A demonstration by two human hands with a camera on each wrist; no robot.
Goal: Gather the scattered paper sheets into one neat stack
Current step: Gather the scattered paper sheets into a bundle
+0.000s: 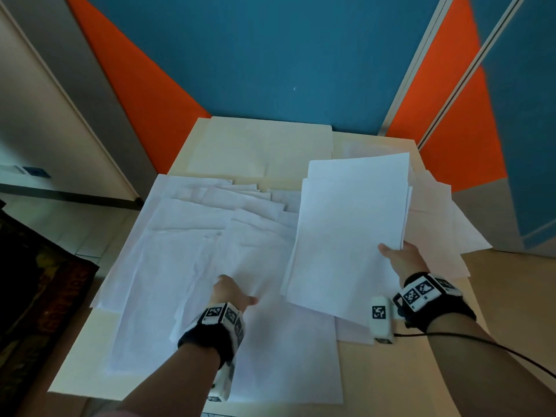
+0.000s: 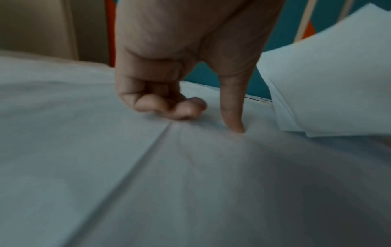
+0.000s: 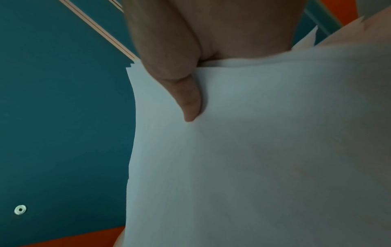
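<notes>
Several loose white sheets (image 1: 195, 251) lie fanned and overlapping across the cream table (image 1: 81, 356). My left hand (image 1: 230, 291) rests on them near the middle. In the left wrist view its curled fingertips (image 2: 182, 110) and straight thumb (image 2: 232, 117) press on a sheet (image 2: 105, 150) and bunch it between them. My right hand (image 1: 397, 257) holds a gathered bundle of sheets (image 1: 352, 230) by its near right edge, tilted above the table. The right thumb (image 3: 188, 100) lies on top of the bundle (image 3: 253, 150), and the fingers beneath are hidden.
More sheets (image 1: 436, 221) spread over the table's right edge, under the held bundle. A cream folder (image 1: 261, 145) lies flat at the back. Blue and orange partition walls (image 1: 270, 55) stand close behind. A dark mat (image 1: 36, 296) lies on the floor to the left.
</notes>
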